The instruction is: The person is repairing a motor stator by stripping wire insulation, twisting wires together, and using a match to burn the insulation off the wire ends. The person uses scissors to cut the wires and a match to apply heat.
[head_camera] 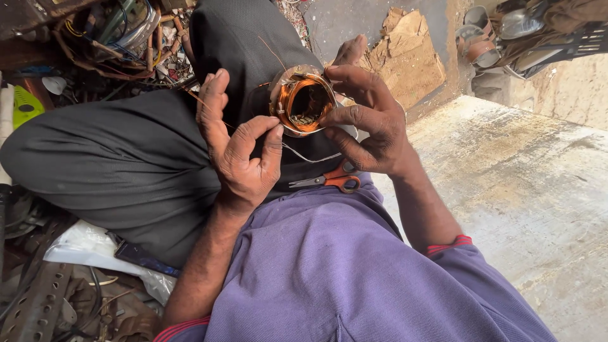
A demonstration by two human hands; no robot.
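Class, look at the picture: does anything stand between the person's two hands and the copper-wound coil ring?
Nothing visible does. The right hand already grips the coil ring by its rim, and the left hand touches its near edge with thumb and forefinger. The orange-handled scissors lie below on the lap, out of the way.

The right hand's fingers (354, 117) cover the right rim of the copper-wound coil (303, 101), the scissors (329, 180) lie half hidden under that hand, and the tangled wires (120, 31) at upper left run off the frame.
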